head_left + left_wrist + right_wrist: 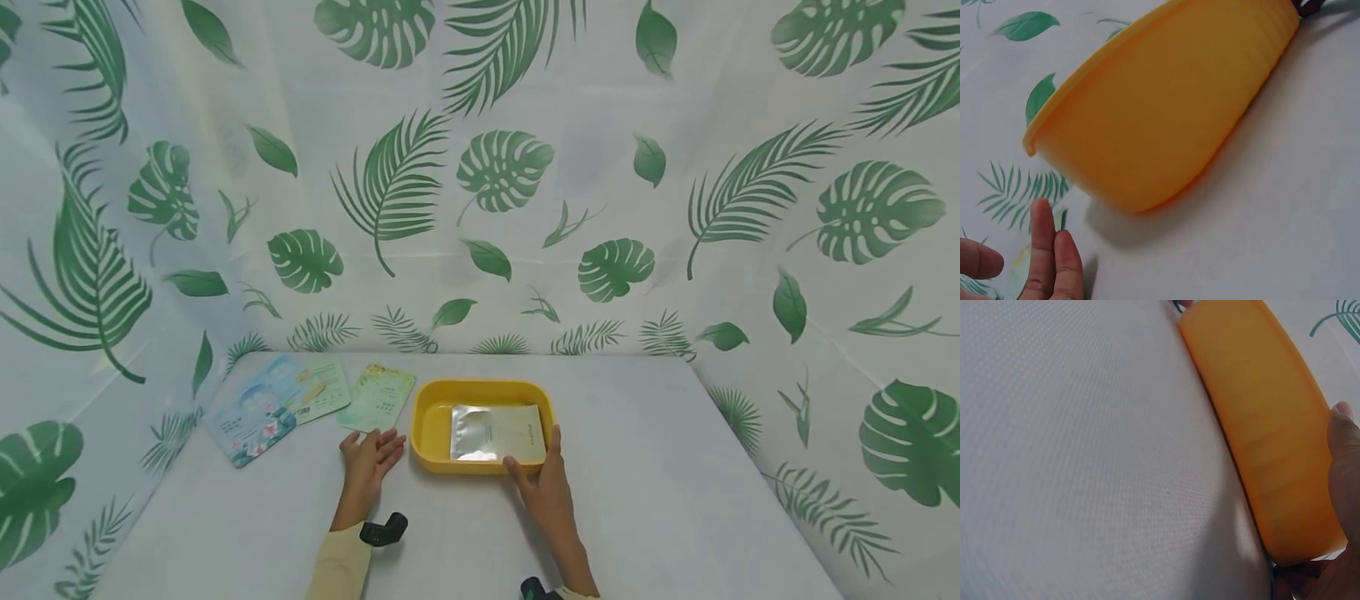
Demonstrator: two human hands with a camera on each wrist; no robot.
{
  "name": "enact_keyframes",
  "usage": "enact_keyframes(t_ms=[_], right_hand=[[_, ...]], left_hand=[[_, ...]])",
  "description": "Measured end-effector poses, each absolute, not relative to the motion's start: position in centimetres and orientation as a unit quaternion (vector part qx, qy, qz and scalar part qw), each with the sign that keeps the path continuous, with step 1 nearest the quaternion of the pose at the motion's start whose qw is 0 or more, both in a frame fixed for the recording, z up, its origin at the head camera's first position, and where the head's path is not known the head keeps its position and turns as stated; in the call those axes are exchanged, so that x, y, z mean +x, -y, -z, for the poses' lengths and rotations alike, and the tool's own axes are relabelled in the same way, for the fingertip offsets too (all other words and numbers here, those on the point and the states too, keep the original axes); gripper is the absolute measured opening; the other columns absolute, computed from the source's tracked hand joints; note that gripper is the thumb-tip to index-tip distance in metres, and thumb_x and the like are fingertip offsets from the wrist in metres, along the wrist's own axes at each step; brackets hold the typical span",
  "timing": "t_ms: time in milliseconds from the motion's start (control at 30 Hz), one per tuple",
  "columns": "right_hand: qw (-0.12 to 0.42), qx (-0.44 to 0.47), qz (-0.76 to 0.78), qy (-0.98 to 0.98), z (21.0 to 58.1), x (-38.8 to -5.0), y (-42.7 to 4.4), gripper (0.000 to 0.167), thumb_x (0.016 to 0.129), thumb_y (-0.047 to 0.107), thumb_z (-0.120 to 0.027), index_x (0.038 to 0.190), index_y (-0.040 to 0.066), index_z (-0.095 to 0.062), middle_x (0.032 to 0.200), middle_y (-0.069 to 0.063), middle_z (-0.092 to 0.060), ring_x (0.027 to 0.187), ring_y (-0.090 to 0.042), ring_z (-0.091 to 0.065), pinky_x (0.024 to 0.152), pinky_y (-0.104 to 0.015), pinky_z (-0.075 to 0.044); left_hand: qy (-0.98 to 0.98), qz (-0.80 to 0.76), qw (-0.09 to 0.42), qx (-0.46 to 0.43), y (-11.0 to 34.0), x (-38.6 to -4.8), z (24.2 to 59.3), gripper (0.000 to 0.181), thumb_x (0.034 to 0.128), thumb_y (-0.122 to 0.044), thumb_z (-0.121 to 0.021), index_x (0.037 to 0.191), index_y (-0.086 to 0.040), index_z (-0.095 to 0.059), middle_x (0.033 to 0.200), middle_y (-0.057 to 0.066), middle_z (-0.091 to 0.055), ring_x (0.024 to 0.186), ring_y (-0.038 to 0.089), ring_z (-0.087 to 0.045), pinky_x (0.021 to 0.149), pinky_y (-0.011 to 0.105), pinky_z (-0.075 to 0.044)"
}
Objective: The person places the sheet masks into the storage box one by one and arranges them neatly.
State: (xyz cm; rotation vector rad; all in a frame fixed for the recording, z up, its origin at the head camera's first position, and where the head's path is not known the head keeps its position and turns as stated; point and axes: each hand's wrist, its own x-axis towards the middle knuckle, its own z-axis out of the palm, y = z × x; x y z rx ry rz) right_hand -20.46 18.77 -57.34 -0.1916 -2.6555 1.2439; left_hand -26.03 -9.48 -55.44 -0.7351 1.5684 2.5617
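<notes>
A yellow plastic tray (431, 462) stands on the white table with a silver and cream sachet (495, 433) lying flat inside it. My right hand (551, 496) grips the tray's front right corner, thumb at the front rim and fingers along the right side. The right wrist view shows the tray's side wall (1260, 425) beside that hand. Left of the tray, my left hand (363, 465) has its fingers extended and holds nothing. Its fingertips lie close to the lower edge of a light green sachet (378, 396); whether they touch it I cannot tell.
Farther left, a blue floral packet (255, 408) partly covers another green sachet (326, 387). A white cloth with green leaf prints (517, 242) rises behind the table and along both sides.
</notes>
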Motion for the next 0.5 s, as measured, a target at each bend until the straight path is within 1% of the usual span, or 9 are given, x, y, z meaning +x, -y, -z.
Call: enact_keyframes(t_ms=[67, 133, 200, 267, 333, 433, 500], right_hand=[[0.098, -0.067, -0.421, 0.899, 57.4, -20.5, -18.7, 0.106, 0.089, 0.053, -0.063, 0.156, 0.007, 0.005, 0.158, -0.029, -0.02, 0.144, -0.046, -0.027, 0.112, -0.059, -0.031], [0.095, -0.069, -0.421, 0.899, 57.5, -20.5, -18.7, 0.107, 0.089, 0.054, -0.063, 0.156, 0.007, 0.005, 0.158, -0.029, -0.019, 0.144, -0.046, -0.026, 0.112, -0.06, -0.03], [0.093, -0.072, -0.425, 0.898, 57.6, -20.3, -18.7, 0.107, 0.089, 0.055, -0.063, 0.156, 0.008, 0.006, 0.159, -0.028, -0.017, 0.144, -0.046, -0.025, 0.112, -0.06, -0.03], [0.091, -0.074, -0.426, 0.897, 57.6, -20.2, -18.8, 0.107, 0.089, 0.056, -0.063, 0.157, 0.008, 0.006, 0.159, -0.028, -0.017, 0.144, -0.046, -0.025, 0.112, -0.06, -0.03], [0.092, -0.074, -0.426, 0.897, 57.7, -20.1, -18.8, 0.107, 0.089, 0.056, -0.063, 0.157, 0.008, 0.005, 0.159, -0.028, -0.018, 0.144, -0.046, -0.026, 0.111, -0.061, -0.031], [0.094, -0.073, -0.424, 0.898, 57.6, -20.2, -18.8, 0.107, 0.089, 0.056, -0.063, 0.156, 0.007, 0.004, 0.158, -0.028, -0.021, 0.143, -0.046, -0.028, 0.11, -0.061, -0.032], [0.09, -0.076, -0.425, 0.897, 57.5, -20.3, -18.7, 0.107, 0.088, 0.056, -0.063, 0.157, 0.008, 0.004, 0.158, -0.028, -0.021, 0.143, -0.046, -0.028, 0.11, -0.061, -0.032]], left_hand=[[-0.5, -0.83, 0.017, -0.247, 9.5, -26.2, 55.3, 0.073, 0.1036, -0.014, -0.04, 0.15, -0.003, 0.015, 0.129, 0.023, -0.055, 0.092, 0.017, -0.071, 0.092, 0.036, -0.055], [-0.492, -0.833, 0.007, -0.252, 9.5, -26.4, 55.3, 0.067, 0.1034, -0.013, -0.04, 0.149, 0.0, 0.007, 0.124, 0.021, -0.059, 0.089, 0.016, -0.071, 0.089, 0.035, -0.056], [-0.482, -0.838, -0.002, -0.255, 9.6, -26.5, 55.2, 0.058, 0.103, -0.011, -0.041, 0.146, 0.002, -0.004, 0.115, 0.018, -0.064, 0.086, 0.015, -0.07, 0.086, 0.034, -0.057], [-0.475, -0.842, -0.003, -0.255, 9.7, -26.5, 55.2, 0.052, 0.1028, -0.011, -0.04, 0.143, 0.004, -0.01, 0.107, 0.014, -0.066, 0.083, 0.014, -0.07, 0.083, 0.033, -0.058], [-0.468, -0.846, -0.003, -0.256, 9.8, -26.7, 55.3, 0.05, 0.1028, -0.011, -0.04, 0.142, 0.004, -0.012, 0.101, 0.01, -0.066, 0.081, 0.013, -0.069, 0.081, 0.031, -0.058], [-0.47, -0.843, -0.021, -0.262, 9.8, -27.0, 55.4, 0.055, 0.1027, -0.01, -0.04, 0.146, 0.004, -0.008, 0.095, 0.006, -0.064, 0.077, 0.011, -0.066, 0.074, 0.027, -0.057], [-0.494, -0.825, -0.05, -0.27, 9.9, -27.3, 55.6, 0.052, 0.1012, -0.008, -0.042, 0.144, 0.005, -0.016, 0.092, 0.006, -0.062, 0.071, 0.009, -0.063, 0.066, 0.023, -0.055]])
